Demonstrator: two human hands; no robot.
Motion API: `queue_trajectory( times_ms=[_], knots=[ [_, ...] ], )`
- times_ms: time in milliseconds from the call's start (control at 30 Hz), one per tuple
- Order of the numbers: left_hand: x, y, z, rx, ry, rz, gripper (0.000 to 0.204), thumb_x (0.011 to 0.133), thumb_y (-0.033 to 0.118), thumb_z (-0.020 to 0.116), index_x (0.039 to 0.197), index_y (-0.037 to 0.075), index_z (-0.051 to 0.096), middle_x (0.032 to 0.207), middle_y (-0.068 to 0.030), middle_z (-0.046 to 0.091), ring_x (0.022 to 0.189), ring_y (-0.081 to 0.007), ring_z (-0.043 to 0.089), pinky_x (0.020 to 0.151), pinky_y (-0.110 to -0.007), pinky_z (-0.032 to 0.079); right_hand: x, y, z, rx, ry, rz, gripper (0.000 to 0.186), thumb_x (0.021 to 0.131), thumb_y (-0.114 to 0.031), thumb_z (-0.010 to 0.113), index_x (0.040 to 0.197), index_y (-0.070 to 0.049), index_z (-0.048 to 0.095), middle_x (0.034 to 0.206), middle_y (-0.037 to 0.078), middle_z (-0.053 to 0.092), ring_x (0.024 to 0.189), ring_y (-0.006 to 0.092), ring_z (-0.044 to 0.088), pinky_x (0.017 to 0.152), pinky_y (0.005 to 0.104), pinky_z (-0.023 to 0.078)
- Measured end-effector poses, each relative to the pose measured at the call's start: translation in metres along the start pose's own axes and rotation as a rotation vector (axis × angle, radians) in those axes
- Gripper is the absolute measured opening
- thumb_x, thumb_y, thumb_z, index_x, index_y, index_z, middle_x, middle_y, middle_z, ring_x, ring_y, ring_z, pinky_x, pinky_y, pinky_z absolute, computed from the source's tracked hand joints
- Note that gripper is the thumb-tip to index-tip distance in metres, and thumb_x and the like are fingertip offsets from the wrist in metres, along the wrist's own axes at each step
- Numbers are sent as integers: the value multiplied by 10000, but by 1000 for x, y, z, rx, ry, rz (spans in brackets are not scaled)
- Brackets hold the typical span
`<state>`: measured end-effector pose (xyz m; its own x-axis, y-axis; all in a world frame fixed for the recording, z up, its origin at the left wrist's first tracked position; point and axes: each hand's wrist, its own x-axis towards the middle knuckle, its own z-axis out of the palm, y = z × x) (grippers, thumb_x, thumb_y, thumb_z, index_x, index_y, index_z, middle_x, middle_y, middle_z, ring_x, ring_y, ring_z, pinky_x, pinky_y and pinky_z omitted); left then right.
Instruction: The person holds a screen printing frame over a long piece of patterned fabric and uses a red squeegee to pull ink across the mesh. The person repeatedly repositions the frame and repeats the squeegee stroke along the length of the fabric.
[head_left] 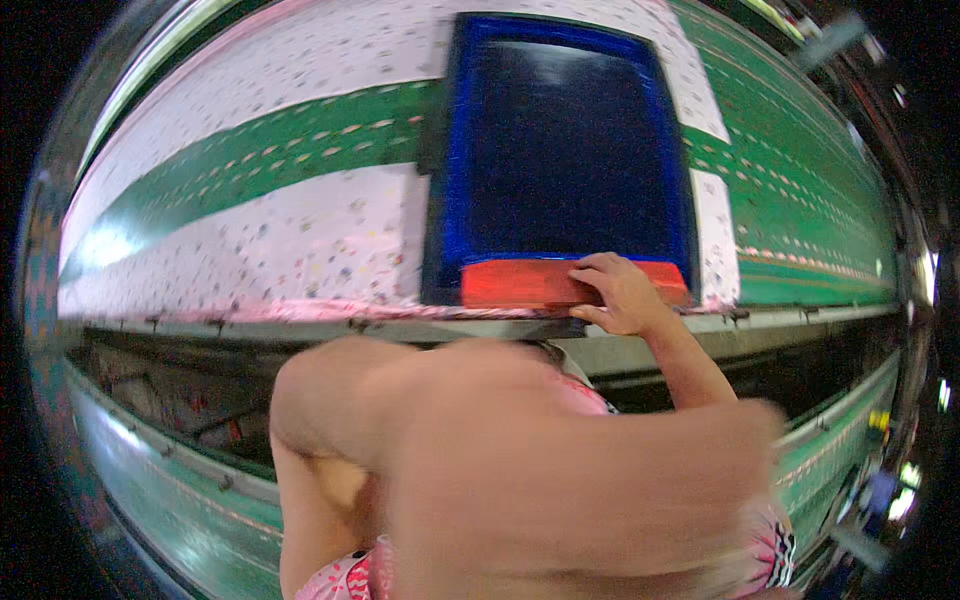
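My right hand (622, 298) is at the near end of a dark rectangular printing screen (565, 150) with a bright blue border. Its fingers curl over the top of a red squeegee (520, 284), a long bar lying across the screen's near edge, and the thumb sits below it. My left arm is bent at the elbow, and my left hand (580, 480) is raised very close to the camera. It is large and smeared by motion, so its fingers cannot be made out. It hides part of my right forearm and my lap.
White fabric (270, 235) with small coloured specks lies under the screen, in two bands on a long green table (800, 200). A metal rail (800, 322) runs along the near edge. Behind me stands another green table (190, 500), across a dark gap.
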<state>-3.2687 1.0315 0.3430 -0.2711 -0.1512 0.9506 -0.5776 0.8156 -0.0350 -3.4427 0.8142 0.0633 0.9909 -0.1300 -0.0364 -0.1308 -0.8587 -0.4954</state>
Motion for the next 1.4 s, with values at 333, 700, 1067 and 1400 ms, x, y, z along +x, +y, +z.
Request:
queue_trajectory(
  times_ms=[333,700,1067,1400],
  knots=[
    [-295,-187,-5,980,-49,-1329,706,917,218,901,1500,-78,637,1480,-282,664,1427,-476,569,1240,-544,436,-97,179,-65,-49,617,391,667,1025,-329,745,1634,-113,577,1720,238,466,1589,498,419,1324,593,348],
    [-374,-205,9,799,172,-1851,480,877,338,923,1219,19,814,1089,-207,846,1049,-372,811,951,-486,614,-93,223,-7,843,974,459,495,1107,-142,641,1561,54,619,1604,190,622,1495,317,575,1309,457,385],
    [-369,-207,13,775,255,-1874,459,888,271,931,1233,-2,800,1099,-197,852,995,-333,820,907,-461,621,-103,226,-38,999,986,454,702,1178,-494,555,1640,34,546,1650,223,605,1532,359,541,1292,516,411],
    [-305,-178,-75,638,394,-1851,475,805,260,959,1159,-21,814,1007,-218,837,960,-332,808,898,-440,606,-73,200,-89,761,806,226,809,1203,-584,331,1770,-7,325,1786,250,407,1638,375,409,1373,544,273]
  ],
)
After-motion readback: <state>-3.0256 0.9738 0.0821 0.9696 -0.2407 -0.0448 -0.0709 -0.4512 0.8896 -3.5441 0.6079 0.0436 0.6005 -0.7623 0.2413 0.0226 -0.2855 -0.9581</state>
